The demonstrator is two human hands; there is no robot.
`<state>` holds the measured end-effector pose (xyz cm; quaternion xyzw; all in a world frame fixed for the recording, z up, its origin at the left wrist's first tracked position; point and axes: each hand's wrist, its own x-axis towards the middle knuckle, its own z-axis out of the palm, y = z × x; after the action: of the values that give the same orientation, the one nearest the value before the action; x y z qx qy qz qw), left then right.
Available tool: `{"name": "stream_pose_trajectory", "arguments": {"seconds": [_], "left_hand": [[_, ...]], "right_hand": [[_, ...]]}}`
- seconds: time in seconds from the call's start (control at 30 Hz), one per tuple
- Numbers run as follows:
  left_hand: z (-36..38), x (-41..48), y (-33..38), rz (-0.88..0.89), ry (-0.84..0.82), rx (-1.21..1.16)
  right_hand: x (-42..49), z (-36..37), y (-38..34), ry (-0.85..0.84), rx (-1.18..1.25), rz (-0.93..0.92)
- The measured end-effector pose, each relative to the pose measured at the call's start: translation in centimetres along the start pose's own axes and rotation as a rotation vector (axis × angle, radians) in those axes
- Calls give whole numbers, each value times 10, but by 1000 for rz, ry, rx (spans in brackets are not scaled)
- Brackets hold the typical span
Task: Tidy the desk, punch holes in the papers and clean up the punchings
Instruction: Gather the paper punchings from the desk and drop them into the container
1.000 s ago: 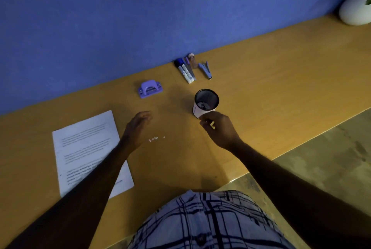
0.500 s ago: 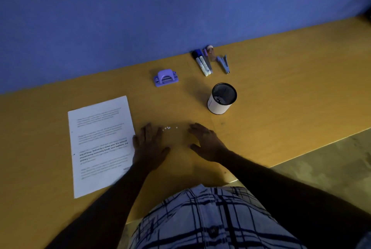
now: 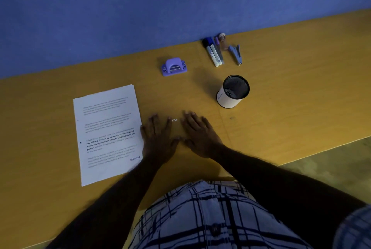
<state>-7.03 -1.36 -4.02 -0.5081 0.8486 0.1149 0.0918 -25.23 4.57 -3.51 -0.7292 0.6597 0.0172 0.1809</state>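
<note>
Yellow wooden worktop (image 3: pixel 301 88) carries some small white punchings (image 3: pixel 174 120), which lie between the fingertips of the left hand (image 3: pixel 158 140) and the right hand (image 3: pixel 200 136). Both hands lie flat, palms down; each grip is open, fingers straight, holding nothing. The papers (image 3: pixel 106 134) lie just beside the left hand. The purple hole punch (image 3: pixel 174 67) stands behind, near the wall.

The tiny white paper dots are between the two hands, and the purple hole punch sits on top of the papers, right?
Not quite. The head view shows the purple hole punch on the bare desk near the wall, apart from the papers. The paper dots do lie between the left hand and the right hand.
</note>
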Motion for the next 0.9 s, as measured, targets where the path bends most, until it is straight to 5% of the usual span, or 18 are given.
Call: {"name": "stream_pose_trajectory", "arguments": {"seconds": [0.77, 0.9], "left_hand": [[-5, 1, 0, 121, 46, 55], [-16, 3, 2, 104, 40, -40]], "right_hand": [[17, 0, -9, 20, -30, -35], [22, -8, -11, 71, 175, -24]]}}
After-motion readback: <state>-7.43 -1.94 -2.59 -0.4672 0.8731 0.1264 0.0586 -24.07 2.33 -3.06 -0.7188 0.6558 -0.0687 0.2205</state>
